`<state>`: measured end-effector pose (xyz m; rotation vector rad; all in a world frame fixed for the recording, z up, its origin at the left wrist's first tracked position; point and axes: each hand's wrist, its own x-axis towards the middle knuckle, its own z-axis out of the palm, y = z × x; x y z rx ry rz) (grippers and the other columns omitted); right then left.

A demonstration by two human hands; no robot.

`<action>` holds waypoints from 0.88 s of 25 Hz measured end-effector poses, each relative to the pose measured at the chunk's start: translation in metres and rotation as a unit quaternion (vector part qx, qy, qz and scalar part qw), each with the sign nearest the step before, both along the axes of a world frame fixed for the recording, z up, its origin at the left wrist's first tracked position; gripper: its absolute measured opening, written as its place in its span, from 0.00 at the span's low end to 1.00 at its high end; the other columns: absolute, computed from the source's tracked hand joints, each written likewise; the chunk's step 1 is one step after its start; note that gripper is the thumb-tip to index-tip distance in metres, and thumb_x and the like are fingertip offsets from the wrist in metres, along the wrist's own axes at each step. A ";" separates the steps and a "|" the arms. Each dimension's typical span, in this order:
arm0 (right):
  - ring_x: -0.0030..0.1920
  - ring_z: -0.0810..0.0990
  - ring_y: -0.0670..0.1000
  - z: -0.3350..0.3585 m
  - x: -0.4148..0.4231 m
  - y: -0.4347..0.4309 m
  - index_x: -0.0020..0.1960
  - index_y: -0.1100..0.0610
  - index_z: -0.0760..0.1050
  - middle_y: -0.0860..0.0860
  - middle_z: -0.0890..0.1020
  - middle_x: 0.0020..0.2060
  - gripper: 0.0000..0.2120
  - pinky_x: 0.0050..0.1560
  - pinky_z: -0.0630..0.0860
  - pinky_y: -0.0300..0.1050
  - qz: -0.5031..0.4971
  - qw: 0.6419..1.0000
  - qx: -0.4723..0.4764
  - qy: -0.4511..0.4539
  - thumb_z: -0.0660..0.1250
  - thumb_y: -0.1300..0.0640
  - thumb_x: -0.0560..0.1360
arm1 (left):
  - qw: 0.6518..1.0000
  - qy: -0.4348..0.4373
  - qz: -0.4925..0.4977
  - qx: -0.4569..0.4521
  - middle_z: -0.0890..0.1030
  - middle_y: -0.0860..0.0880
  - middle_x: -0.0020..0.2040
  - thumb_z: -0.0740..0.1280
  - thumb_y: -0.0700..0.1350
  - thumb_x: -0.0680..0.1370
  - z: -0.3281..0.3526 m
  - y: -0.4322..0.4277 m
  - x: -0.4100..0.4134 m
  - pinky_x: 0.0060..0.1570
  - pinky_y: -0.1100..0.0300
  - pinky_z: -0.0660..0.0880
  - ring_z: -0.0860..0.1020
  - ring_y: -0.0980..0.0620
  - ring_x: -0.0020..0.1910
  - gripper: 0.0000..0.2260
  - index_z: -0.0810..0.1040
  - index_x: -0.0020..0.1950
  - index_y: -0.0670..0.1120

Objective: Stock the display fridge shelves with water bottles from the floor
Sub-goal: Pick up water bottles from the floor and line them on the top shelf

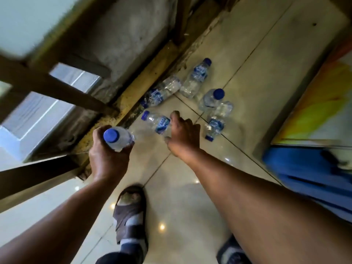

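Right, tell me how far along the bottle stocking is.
Nothing stocked can be seen; no fridge shelves are in view. In hand: the left hand grips one clear plastic blue-capped water bottle, and the right hand reaches onto another lying on the tiled floor. Left: four more bottles beyond, near the wall.

I observed a floor of glossy cream ceramic tiles (pixel 253 77) with dark grout lines, carrying small reflections of overhead lights. A worn yellowish wooden threshold strip (pixel 144 80) ran along its edge, stained and grimy. Behind it stood a rough grey plastered wall (pixel 123 31). Dark wooden frame members (pixel 57 90) crossed pale glass panes (pixel 45 111) at left. At right I noted a blurred blue and yellow panel (pixel 314 119).
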<state>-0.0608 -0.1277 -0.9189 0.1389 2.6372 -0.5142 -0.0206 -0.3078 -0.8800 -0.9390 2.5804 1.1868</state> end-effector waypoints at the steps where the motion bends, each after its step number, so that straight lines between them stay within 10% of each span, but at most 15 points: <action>1: 0.58 0.76 0.58 0.037 0.010 0.008 0.63 0.52 0.63 0.52 0.81 0.56 0.26 0.55 0.68 0.55 -0.039 0.998 -0.035 -0.031 0.73 0.53 0.71 | 1.000 0.009 -0.017 -0.002 0.77 0.53 0.53 0.80 0.47 0.66 0.034 0.009 0.003 0.50 0.55 0.74 0.77 0.50 0.52 0.28 0.70 0.61 0.53; 8: 0.64 0.74 0.57 0.366 0.058 0.099 0.73 0.51 0.61 0.52 0.76 0.65 0.37 0.63 0.72 0.56 -0.195 0.970 -0.127 0.075 0.74 0.47 0.69 | 0.963 0.091 -0.231 0.106 0.79 0.62 0.48 0.80 0.51 0.65 0.351 0.101 -0.014 0.43 0.68 0.72 0.78 0.64 0.44 0.28 0.72 0.61 0.56; 12: 0.66 0.73 0.52 0.547 0.103 0.148 0.71 0.50 0.64 0.49 0.73 0.64 0.30 0.65 0.71 0.48 -0.234 0.938 -0.166 0.196 0.69 0.46 0.71 | 0.911 0.127 -0.348 0.182 0.82 0.60 0.52 0.79 0.58 0.63 0.533 0.155 -0.010 0.50 0.57 0.79 0.82 0.59 0.50 0.27 0.73 0.59 0.61; 14: 0.62 0.75 0.46 0.630 0.133 0.176 0.66 0.46 0.66 0.47 0.74 0.60 0.25 0.60 0.72 0.40 -0.273 0.903 -0.192 0.271 0.71 0.50 0.72 | 0.880 0.175 -0.398 0.192 0.81 0.61 0.53 0.77 0.63 0.63 0.612 0.187 0.001 0.52 0.66 0.76 0.81 0.62 0.51 0.28 0.74 0.60 0.60; 22: 0.56 0.80 0.42 0.802 0.237 0.326 0.63 0.48 0.70 0.44 0.80 0.56 0.27 0.57 0.75 0.38 -0.392 0.774 -0.202 0.455 0.77 0.57 0.69 | 0.753 0.293 -0.538 0.241 0.78 0.73 0.48 0.77 0.56 0.63 0.791 0.334 0.072 0.43 0.81 0.69 0.77 0.72 0.49 0.26 0.68 0.56 0.67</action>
